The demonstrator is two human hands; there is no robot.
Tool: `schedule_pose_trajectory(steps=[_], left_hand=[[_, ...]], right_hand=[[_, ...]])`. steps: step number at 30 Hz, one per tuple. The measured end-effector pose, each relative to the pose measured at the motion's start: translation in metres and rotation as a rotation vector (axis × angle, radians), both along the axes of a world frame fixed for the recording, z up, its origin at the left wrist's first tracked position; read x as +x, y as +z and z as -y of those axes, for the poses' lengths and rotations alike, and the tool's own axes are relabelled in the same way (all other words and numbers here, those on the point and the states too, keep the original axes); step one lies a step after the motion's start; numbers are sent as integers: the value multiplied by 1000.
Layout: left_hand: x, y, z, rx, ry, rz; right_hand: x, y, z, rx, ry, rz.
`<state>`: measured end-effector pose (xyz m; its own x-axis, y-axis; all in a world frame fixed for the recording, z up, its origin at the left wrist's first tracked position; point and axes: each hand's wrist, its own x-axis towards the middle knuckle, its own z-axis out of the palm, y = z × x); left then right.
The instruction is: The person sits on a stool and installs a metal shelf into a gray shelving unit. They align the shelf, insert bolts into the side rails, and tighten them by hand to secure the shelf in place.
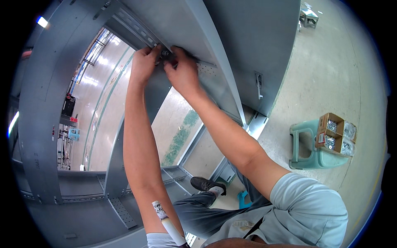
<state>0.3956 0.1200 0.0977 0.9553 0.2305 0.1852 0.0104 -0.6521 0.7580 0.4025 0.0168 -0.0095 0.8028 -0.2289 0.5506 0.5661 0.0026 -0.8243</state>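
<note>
Both my arms reach up to a grey metal cabinet frame. My left hand (143, 65) is closed, thumb and fingertips pinched at the edge of a slotted rail (131, 25). Beside it my right hand (184, 74) is closed too, its fingers curled against the same spot. A small round metal fastener (165, 53), seemingly a bolt or nut, shows between the two hands. Something dark with a bit of red lies by my right fingertips, too hidden to name. A lit cigarette (170, 229) with long ash sticks up in front of my left forearm.
A grey door panel (256, 37) with a handle (259, 85) stands to the right. On a pale green stool (312, 162) rests a divided cardboard box (320, 142) of small metal hardware and plastic bags. Perforated crossbars (122, 213) run low in the frame. My shoe (205, 184) is below.
</note>
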Motion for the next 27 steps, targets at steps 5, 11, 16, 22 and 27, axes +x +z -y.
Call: schedule_pose_trajectory(steps=[5, 11, 16, 22, 27], left_hand=[[2, -2, -6, 33, 1, -10], [1, 0, -2, 81, 17, -13], [6, -6, -14, 62, 18, 35], [-2, 1, 6, 77, 34, 66], [1, -1, -1, 109, 34, 66]], right_hand=[[8, 1, 2, -15, 52, 25], [12, 2, -10, 15, -22, 47], [6, 2, -11, -136, 49, -12], [5, 8, -12, -126, -36, -74], [14, 4, -12, -217, -3, -84]])
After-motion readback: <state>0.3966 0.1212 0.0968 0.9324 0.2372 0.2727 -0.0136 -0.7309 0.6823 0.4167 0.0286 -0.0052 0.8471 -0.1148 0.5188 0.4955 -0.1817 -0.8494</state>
